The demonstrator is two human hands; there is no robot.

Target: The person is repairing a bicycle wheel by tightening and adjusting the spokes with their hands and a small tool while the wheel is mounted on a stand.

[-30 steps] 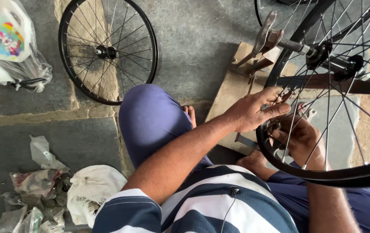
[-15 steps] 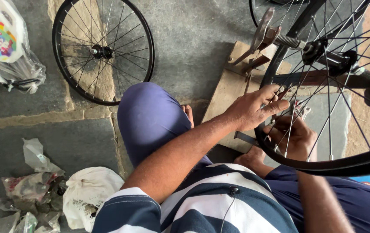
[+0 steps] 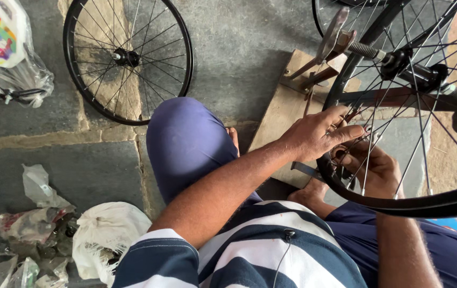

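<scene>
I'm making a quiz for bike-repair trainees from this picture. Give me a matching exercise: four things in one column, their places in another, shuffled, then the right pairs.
Things:
1. spare wheel
2. left hand
3. right hand
4. white cloth

Places:
A. behind the spokes, inside the rim
B. flat on the stone floor, upper left
C. on the rim of the mounted wheel, outer side
D. on the floor beside crumpled plastic scraps, lower left

Pairs: 1-B, 2-C, 3-A, 4-D

The left hand (image 3: 321,136) reached forward, arm outstretched, fingers pinched together. The right hand (image 3: 375,170) sat just beneath it, fingers curled.
</scene>
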